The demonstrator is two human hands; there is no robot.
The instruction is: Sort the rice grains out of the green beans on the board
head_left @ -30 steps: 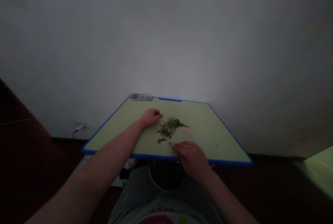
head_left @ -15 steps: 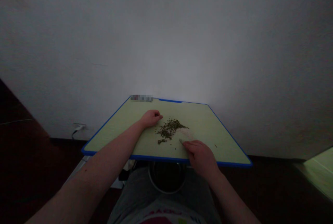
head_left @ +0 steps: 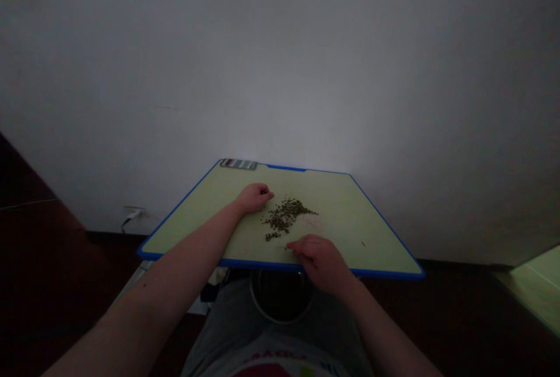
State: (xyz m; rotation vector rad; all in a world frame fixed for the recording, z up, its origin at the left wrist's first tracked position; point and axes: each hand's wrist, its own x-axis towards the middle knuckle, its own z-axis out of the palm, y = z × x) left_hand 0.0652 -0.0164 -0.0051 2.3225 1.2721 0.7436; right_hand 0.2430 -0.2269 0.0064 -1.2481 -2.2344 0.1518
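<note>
**Tabletop lot: two hands, one grain heap, one strip**

Item 1: one foil strip [head_left: 238,164], at 11 o'clock on the far edge of the blue-rimmed green tabletop [head_left: 350,231].
Item 2: left hand [head_left: 254,198], closed loosely, resting at 10 o'clock, just beside the heap.
Item 3: one heap of dark green grains [head_left: 286,216], mid-tabletop, with one small clump [head_left: 272,237] at its 7 o'clock.
Item 4: right hand [head_left: 319,261], curled shut at 5 o'clock, near the heap; any contents cannot be told.

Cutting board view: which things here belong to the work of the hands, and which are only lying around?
In the work: left hand, right hand, small dark green seeds, blue-edged green cutting board.
Lying around: flat striped packet, plugged wall socket.
</note>
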